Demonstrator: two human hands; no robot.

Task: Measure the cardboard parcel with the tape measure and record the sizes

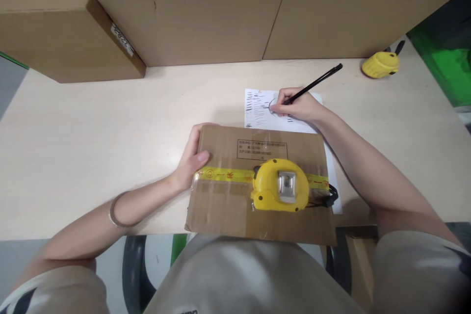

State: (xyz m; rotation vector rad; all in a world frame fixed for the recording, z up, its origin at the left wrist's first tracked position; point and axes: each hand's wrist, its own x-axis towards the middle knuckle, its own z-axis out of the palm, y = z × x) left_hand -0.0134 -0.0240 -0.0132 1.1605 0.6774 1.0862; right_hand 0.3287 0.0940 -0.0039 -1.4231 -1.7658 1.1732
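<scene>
Fingers, left hand: curled round the 9 o'clock edge of the box, thumb flat on the lid beside the strip. A clamping hold, likely to keep the box from sliding. Bangle on that wrist.

Box: flat, brown, nearest item. It lies at the 6 o'clock edge of the worktop and overhangs it toward the lap. Printed panel faces up. The lid is sealed with clear tape and the yellow strip, which runs 9 to 3 o'clock.

Tape measure: yellow case on its side, belt clip up, resting on the strip right of the lid's middle. Blade drawn in, wrist loop trailing to 3 o'clock. Laid flat it cannot roll, and either hand can reach it.

Sheet: white printed form at 12 to 1 o'clock from the box. Its near part runs beneath the box, which pins it down.

Fingers, right hand: pinched narrow round the pen. The heel of the hand rests on the sheet, the tip touches the paper, and the shaft slants to 2 o'clock. A writing grip.

Second measure: yellow, at 2 o'clock, well apart from both hands.

Cartons: large, brown, walling the far edge from 11 to 2 o'clock. Labelled carton at 10 o'clock.
</scene>
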